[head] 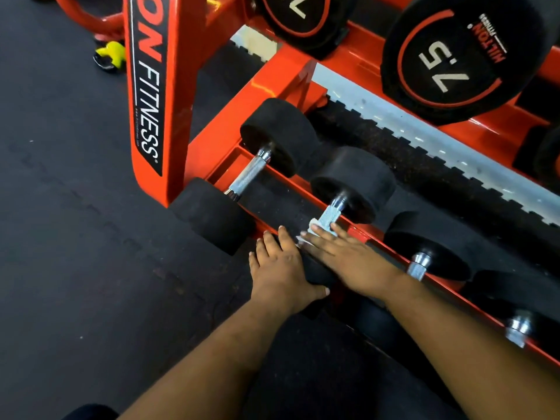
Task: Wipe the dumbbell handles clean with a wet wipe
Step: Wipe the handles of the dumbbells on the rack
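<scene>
Right hand (342, 256) lies flat over the near part of the second dumbbell handle (328, 218), centre of frame, fingers extended and pressing a white wet wipe (312, 227) onto the knurled steel. Not a closed fist — more a flat press, wipe pinned under the fingers. Left hand (280, 271) sits just left of it, cupped over the near rubber head (318, 272) of the same dumbbell, thumb hooked round the near side; looks like it's steadying the weight.

Big to small, rest of scene:
- Red rack (169, 95), upright in upper left with "FITNESS" lettering, tray rail running diagonally to lower right.
- Large 7.5 dumbbells (454, 62) on the upper tier, top right.
- Lower tier row: first dumbbell (248, 177) left of the hands, handle bare and fully exposed; third (419, 266) and fourth (518, 327) to the lower right, only short stubs of handle visible.
- Small yellow object (110, 54) on the dark floor, upper left. Can't identify it.

Progress, my read: wipe is on handle two, so that one is in progress. Can't tell from steel sheen whether handle one is already done — no visible wet trace either way. Handles three and four show no wipe contact now. Upper tier handles are out of view. Call it early to mid, most of the row likely left.
</scene>
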